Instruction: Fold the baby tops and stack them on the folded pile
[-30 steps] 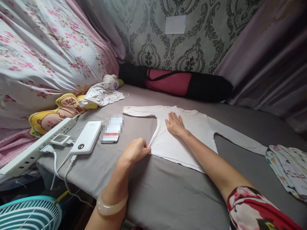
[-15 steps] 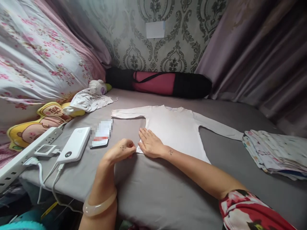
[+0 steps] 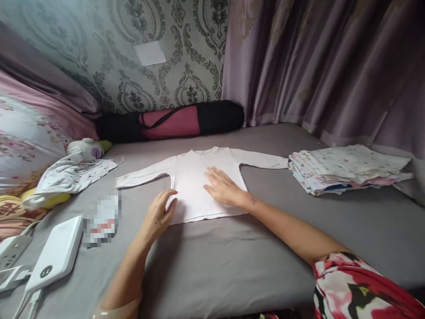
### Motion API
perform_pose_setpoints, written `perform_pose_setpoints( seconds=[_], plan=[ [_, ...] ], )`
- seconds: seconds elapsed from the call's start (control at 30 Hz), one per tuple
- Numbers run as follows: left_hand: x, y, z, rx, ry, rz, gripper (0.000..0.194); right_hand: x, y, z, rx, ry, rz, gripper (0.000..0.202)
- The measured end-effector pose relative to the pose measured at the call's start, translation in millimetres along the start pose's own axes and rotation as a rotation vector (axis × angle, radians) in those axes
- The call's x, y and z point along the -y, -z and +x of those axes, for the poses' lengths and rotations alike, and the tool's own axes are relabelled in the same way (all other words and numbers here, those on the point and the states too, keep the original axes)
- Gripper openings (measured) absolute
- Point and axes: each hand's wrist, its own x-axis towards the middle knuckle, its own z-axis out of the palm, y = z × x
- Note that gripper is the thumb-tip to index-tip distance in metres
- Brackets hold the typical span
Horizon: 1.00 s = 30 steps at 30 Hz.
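Note:
A small white long-sleeved shirt (image 3: 195, 195) lies spread on the grey sheet, neckline away from me and both sleeves stretched out sideways. My right hand (image 3: 224, 186) is over the chest of the shirt with its fingers spread, palm down. At the left lower side of the shirt is my left hand (image 3: 162, 208), fingers curved and thumb apart, with nothing held between them. Whether the left fingertips touch the cloth, I cannot tell. The right sleeve's cuff reaches a pile of folded cloths (image 3: 345, 170).
To the left lie a phone with a blurred screen (image 3: 102, 219), a white power bank (image 3: 56, 252) with cables and a power strip (image 3: 15, 250). Behind them are a patterned white cloth (image 3: 73, 175) and a plush toy (image 3: 84, 148). A long black and maroon bag (image 3: 172, 120) lies along the wall.
My left hand has let go of the shirt's lower left corner and opened. My right hand has moved from the left edge to the middle of the shirt. The view has turned right.

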Motion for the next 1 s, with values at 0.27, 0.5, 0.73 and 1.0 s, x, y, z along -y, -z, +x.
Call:
perform_pose_setpoints(
  seconds=[0.27, 0.5, 0.73, 1.0],
  plan=[
    [-27, -53.6, 45, 0.243, -0.447, 0.148, 0.042, -53, -7, -34, 0.07, -0.111, -0.175, 0.066],
    [-42, -97.2, 70, 0.277, -0.453, 0.118, 0.049, -28, -6, -71, 0.183, 0.107, -0.064, 0.06],
    [-47, -108.1, 49, 0.24, -0.38, 0.236, 0.049, -5, 19, -112, 0.379, 0.297, 0.194, 0.054],
    [-53, -102.1, 24, 0.28, -0.399, 0.367, 0.063, -43, 55, -79, 0.446, 0.021, 0.766, 0.049]
  ],
)
